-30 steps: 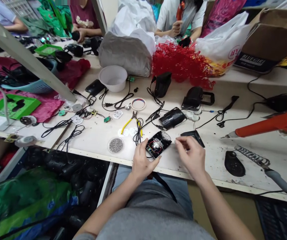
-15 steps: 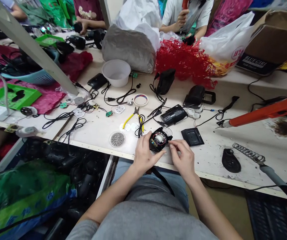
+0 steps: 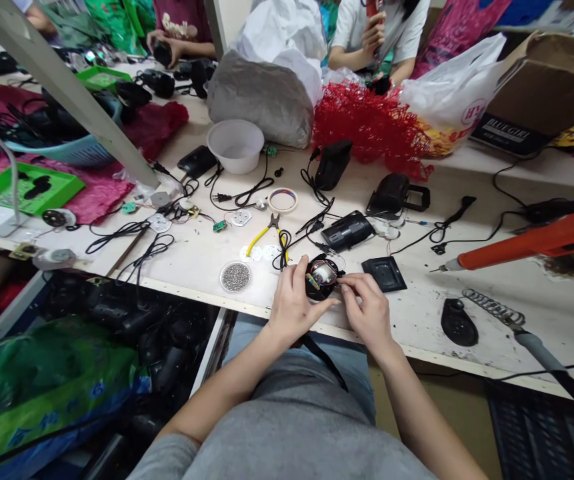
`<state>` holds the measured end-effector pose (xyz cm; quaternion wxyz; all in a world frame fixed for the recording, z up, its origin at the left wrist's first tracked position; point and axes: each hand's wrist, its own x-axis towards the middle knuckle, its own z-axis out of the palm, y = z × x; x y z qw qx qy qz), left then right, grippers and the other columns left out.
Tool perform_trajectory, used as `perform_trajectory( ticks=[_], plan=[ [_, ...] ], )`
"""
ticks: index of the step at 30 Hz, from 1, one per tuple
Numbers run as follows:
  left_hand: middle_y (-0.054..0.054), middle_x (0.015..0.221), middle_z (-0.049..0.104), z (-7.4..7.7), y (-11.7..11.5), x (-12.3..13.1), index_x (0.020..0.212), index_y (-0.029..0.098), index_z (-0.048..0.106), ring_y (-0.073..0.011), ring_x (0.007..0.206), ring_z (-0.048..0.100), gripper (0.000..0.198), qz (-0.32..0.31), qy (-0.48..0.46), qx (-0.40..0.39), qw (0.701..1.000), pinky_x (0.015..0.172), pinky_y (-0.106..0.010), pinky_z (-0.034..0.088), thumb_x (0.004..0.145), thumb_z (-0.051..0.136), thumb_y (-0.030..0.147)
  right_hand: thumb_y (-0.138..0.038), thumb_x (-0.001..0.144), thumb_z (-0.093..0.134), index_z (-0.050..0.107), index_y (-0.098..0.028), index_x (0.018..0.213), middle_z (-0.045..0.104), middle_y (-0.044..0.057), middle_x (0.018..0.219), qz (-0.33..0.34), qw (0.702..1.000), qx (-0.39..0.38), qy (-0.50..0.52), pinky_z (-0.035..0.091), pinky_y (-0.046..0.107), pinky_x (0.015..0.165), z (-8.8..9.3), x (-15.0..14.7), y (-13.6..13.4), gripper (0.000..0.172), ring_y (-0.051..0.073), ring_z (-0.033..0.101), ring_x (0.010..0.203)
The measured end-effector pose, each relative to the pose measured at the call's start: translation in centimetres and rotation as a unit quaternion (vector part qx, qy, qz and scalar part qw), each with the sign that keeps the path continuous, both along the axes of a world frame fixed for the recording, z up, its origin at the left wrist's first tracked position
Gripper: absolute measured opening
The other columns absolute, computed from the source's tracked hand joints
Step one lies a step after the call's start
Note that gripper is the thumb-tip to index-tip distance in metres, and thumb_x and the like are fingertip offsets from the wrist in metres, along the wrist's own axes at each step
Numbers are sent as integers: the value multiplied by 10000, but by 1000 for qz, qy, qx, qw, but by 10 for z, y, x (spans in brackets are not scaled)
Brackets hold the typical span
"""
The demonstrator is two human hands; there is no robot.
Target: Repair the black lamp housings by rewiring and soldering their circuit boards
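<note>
An opened black plastic housing [image 3: 323, 275] sits at the bench's front edge, with a pale round part, thin red wires and a small circuit board inside. My left hand [image 3: 291, 303] grips its left side, thumb stretched along the near edge. At the right rim, the fingertips of my right hand [image 3: 367, 308] are pinched together; whatever lies between them is too small to make out. Just right of the housing lies a square black cover [image 3: 385, 274]. Yellow-handled cutters [image 3: 261, 240] and a dish of small screws [image 3: 235, 277] lie to the left.
An orange electric screwdriver [image 3: 531, 240] juts in from the right, above a coiled soldering iron holder [image 3: 494, 307]. Behind stand black housings [image 3: 349, 230], a tape roll [image 3: 282, 200] and a white bowl [image 3: 235, 147]. An open drawer [image 3: 167, 347] holds black parts. Two co-workers sit opposite.
The housing has turned a little in my left hand. My right fingertips stay at its right rim. The orange screwdriver's tip has dropped lower. Across the bench, a co-worker's hands have shifted.
</note>
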<state>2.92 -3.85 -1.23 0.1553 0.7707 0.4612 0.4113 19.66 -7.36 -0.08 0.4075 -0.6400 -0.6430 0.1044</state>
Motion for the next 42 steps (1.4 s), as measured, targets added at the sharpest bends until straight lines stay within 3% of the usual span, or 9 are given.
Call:
perform_trajectory(
  ticks=[5,15,24,36,42],
  plan=[
    [-184,1159,575,4,0,2,1481,101,323,-319,1087,591,933,-4,-2,10,1000,944,-458,527,801,737,589,-224,930,510,654,-213,863,688,55,880,22,1000,5,12,554,327,711,4,0,4,159,185,662,809],
    [-142,1130,558,9,1,4,1478,153,308,-307,1054,605,949,8,11,-4,1000,945,-457,524,781,726,644,-293,921,528,631,-217,765,655,28,754,-1,1000,-27,11,503,292,612,10,4,14,202,161,594,647],
    [-83,1068,502,2,-9,0,1425,171,376,-248,922,621,802,-1,17,-50,999,745,-366,580,795,772,470,-272,899,560,609,-215,822,678,31,783,54,998,-22,15,549,289,626,4,-1,12,108,166,656,655],
    [-101,1111,506,3,-6,1,1426,167,352,-259,995,617,868,-8,-17,-27,999,842,-389,574,754,818,458,-280,920,544,574,-226,832,702,9,734,52,998,-23,18,542,259,581,5,-2,16,107,154,667,596],
    [-99,1095,519,-2,-8,-1,1383,164,385,-255,973,618,834,3,-29,-14,999,816,-381,583,735,837,431,-263,923,549,571,-227,915,722,11,777,62,998,-16,22,564,253,596,2,-4,16,43,156,698,627]
  ],
)
